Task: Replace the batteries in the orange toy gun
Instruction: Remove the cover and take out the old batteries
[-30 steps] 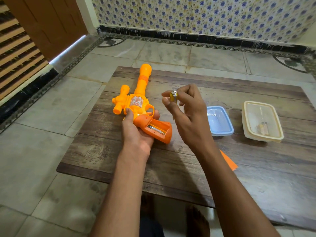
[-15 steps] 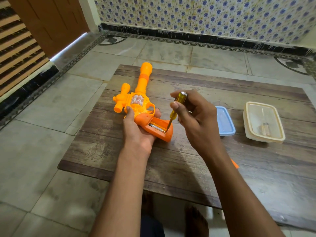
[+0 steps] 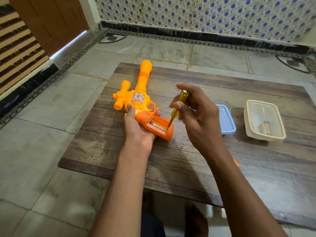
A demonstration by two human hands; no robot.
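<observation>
My toy gun (image 3: pixel 139 101) is smooth, glossy orange plastic; my screwdriver (image 3: pixel 179 106) has a translucent yellow plastic handle and metal shaft. The desk (image 3: pixel 188 159) is worn, matt wood, with two glossy plastic boxes (image 3: pixel 264 119) at three o'clock.

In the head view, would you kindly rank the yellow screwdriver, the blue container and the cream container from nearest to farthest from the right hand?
1. Yellow screwdriver: gripped in the right hand, its tip in the toy gun's open battery bay.
2. Blue container: just to the right of that hand on the table.
3. Cream container: farther right, beyond the blue one.
</observation>
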